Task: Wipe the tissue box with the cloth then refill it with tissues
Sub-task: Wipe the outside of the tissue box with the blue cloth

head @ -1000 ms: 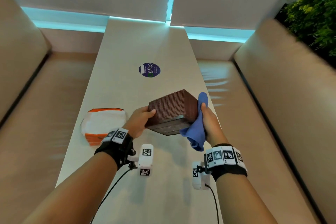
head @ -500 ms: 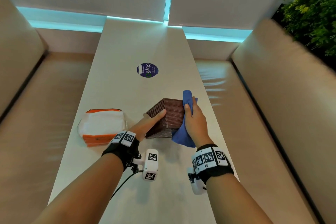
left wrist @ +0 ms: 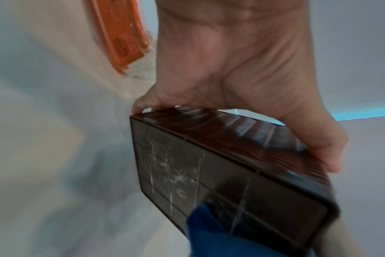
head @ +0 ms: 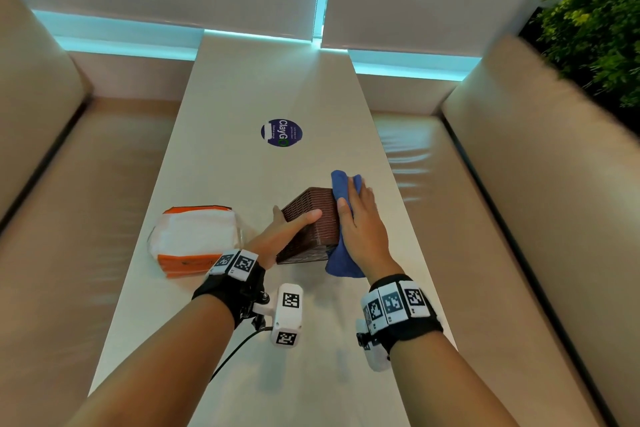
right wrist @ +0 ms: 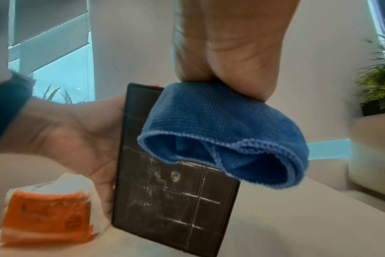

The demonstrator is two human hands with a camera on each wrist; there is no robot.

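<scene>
The left hand [head: 277, 236] is holding the brown woven tissue box [head: 311, 218] lifted above the long pale table [head: 242, 97], the box tipped so its scuffed dark base [right wrist: 174, 191] is facing back toward the person; the thumb is lying along the upper woven face and the fingers are wrapping round the far left side, though their tips are hidden in the head view; the right hand [head: 360, 229] is pressing the blue cloth [head: 341, 253] flat against the box's right side, its fingers straight and close together over the fabric with the thumb resting at the box's top edge; a folded loop of the cloth is hanging free below the heel of that hand, in front of the base; the orange and white tissue pack [head: 195, 239] is lying on the table just left of the left wrist, apart from the box; a round dark blue sticker [head: 281, 132] is sitting further up the table.
</scene>
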